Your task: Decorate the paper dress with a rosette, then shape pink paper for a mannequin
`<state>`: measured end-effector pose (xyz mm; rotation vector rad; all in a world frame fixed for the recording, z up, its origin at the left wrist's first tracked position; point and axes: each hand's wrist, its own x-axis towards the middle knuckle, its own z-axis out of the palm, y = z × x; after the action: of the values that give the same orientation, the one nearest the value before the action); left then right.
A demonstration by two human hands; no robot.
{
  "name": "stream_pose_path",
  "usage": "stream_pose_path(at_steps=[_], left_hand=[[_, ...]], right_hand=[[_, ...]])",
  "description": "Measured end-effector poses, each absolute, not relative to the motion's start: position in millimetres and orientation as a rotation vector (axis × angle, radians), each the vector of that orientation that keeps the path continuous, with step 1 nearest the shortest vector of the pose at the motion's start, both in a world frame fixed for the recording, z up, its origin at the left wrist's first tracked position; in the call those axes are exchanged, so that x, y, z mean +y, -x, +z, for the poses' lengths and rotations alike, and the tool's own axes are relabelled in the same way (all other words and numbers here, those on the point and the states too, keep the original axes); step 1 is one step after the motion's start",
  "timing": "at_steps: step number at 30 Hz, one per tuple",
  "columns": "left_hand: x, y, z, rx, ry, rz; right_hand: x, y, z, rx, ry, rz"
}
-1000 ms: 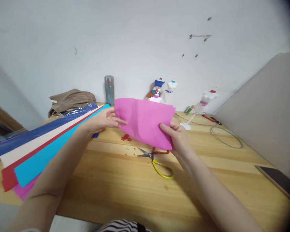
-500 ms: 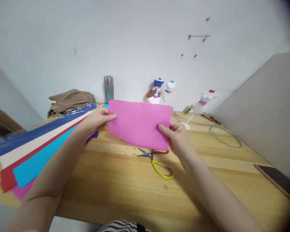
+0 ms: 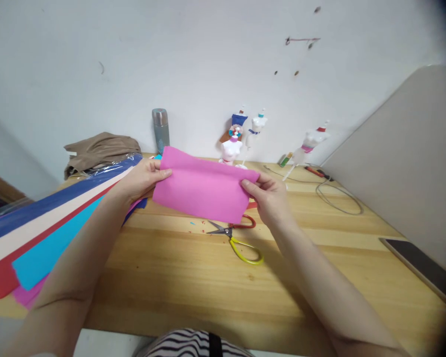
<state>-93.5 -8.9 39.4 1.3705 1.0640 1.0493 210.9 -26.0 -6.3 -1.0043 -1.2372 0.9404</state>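
Observation:
A pink sheet (image 3: 204,188) is stretched between my two hands above the wooden table (image 3: 193,282). My left hand (image 3: 144,176) pinches its left edge, thumb in front and fingers behind. At its upper right corner, my right hand (image 3: 265,193) grips it the same way. Just below the sheet lie scissors (image 3: 228,232) with one red and one yellow handle, their blades apart. Small red and blue scraps are beside the blades.
Coloured sheets (image 3: 63,235) fan out at left, near brown cloth (image 3: 102,148) and a grey flask (image 3: 161,131). White mannequins (image 3: 231,148) stand at the back. A cable (image 3: 334,208) and phone (image 3: 419,270) lie at right.
The pink sheet has tilted back and looks shorter, and its upper right corner is lower. More of the red scissor handle and front mannequin shows. The view has shifted slightly.

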Motion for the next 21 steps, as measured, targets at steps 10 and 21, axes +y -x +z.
stream_pose_path(at_steps=[10, 21], left_hand=[[1, 92, 23, 0.974, -1.248, 1.062], [-1, 93, 21, 0.951, -1.332, 1.006]], right_hand=[[-23, -212, -8, -1.2, 0.978, 1.0], [-17, -224, -19, -1.264, 1.011, 0.841]])
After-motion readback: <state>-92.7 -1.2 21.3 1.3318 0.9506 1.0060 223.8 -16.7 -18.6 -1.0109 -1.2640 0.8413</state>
